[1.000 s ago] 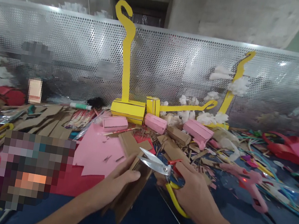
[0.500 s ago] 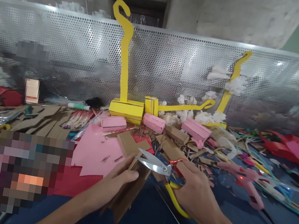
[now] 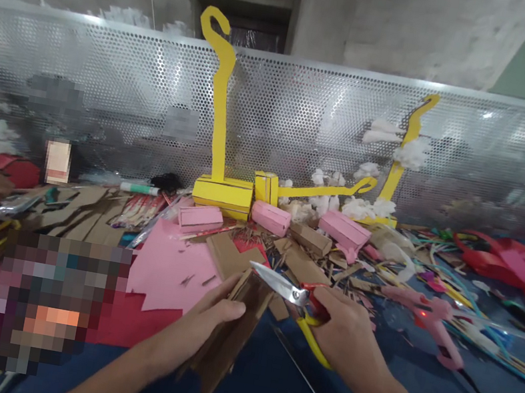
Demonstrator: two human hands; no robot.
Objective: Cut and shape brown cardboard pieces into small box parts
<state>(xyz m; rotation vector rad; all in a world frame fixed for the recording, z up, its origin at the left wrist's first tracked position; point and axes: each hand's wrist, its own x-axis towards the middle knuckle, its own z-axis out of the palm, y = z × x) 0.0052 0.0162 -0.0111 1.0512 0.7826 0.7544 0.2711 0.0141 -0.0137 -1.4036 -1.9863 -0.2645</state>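
My left hand [image 3: 217, 314] is closed around a folded piece of brown cardboard [image 3: 232, 347], its thumb pressed on the near side. The cardboard is bent into a trough and tilts down toward me. In my right hand [image 3: 348, 337] is a pair of scissors [image 3: 296, 295] with a red and a yellow handle loop. Their blades lie together and point left, over the cardboard's upper end. Whether the tips touch the cardboard is unclear. Behind my left hand lie a pink sheet [image 3: 168, 268] and a flat cardboard piece [image 3: 225, 259].
A pink glue gun [image 3: 434, 318] with its red light on lies at right, its cord trailing toward me. A thin metal rod [image 3: 311, 381] lies nearby. Yellow hooked shapes on box bases [image 3: 222, 195] and pink blocks [image 3: 272, 217] stand before a perforated metal screen [image 3: 296, 121].
The scissor blades have closed from a wide gap. The cardboard has turned slightly in my left hand. A blurred brown shape has come in at the far left.
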